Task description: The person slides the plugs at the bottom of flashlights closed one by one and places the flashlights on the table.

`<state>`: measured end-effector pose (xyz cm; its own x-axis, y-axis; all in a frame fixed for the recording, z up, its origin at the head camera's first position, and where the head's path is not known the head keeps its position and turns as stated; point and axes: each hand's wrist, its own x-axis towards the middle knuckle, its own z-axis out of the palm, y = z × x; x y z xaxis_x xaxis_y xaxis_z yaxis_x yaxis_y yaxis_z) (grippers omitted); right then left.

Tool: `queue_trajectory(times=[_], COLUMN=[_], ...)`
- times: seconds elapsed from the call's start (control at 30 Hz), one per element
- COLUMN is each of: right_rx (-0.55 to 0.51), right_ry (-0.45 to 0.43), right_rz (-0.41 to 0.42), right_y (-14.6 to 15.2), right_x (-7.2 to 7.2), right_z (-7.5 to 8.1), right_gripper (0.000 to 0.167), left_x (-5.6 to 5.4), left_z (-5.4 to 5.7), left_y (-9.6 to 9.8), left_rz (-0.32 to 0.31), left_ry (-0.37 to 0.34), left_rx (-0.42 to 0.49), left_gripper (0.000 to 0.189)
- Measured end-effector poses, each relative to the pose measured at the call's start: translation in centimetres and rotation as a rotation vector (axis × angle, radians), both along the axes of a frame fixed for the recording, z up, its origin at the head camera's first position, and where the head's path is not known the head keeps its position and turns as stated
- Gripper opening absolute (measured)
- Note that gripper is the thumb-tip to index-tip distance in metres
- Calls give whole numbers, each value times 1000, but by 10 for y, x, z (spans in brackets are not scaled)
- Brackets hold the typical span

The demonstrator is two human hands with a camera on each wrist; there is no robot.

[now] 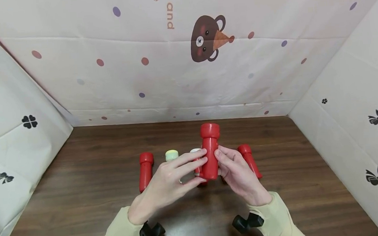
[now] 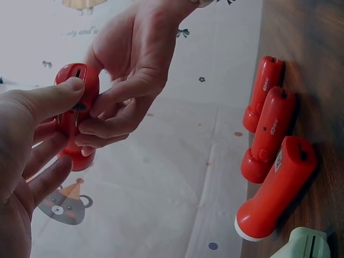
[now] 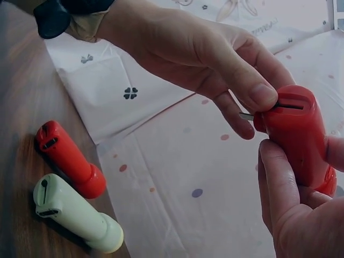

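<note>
A red flashlight point(image 1: 210, 151) is held up over the table between both hands, its wide head at the top in the head view. My left hand point(image 1: 167, 180) holds it from the left, fingers along the body and thumb point(image 3: 263, 97) against the slotted end. A small metal prong point(image 3: 246, 116) sticks out by that thumb in the right wrist view. From the other side my right hand point(image 1: 240, 174) grips the body between thumb and fingers. The slotted end point(image 2: 78, 72) faces the camera in the left wrist view.
Behind the hands, several more flashlights lie on the brown wooden table point(image 1: 82, 198): a red one point(image 1: 145, 172) at left, a pale green one point(image 1: 171, 155), a red one with a white rim point(image 2: 274, 191), and a red one point(image 1: 249, 159) at right. Patterned white sheets point(image 1: 173, 79) enclose the table.
</note>
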<state>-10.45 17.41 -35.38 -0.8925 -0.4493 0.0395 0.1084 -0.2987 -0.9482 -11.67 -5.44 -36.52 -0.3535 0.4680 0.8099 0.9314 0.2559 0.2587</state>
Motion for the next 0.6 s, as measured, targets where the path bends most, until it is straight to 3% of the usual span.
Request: queue_trajectory(times=[0.43, 0.6], right_rx=[-25, -36], right_ry=[16, 12], right_rz=[-11, -10], right_y=[-3, -4], right_x=[3, 4], right_z=[1, 1], right_gripper=[30, 30], left_x=[3, 3], left_z=[1, 1], left_y=[1, 1], left_rz=[15, 16], left_ry=[-26, -7], left_rx=[0, 15], left_gripper=[56, 57])
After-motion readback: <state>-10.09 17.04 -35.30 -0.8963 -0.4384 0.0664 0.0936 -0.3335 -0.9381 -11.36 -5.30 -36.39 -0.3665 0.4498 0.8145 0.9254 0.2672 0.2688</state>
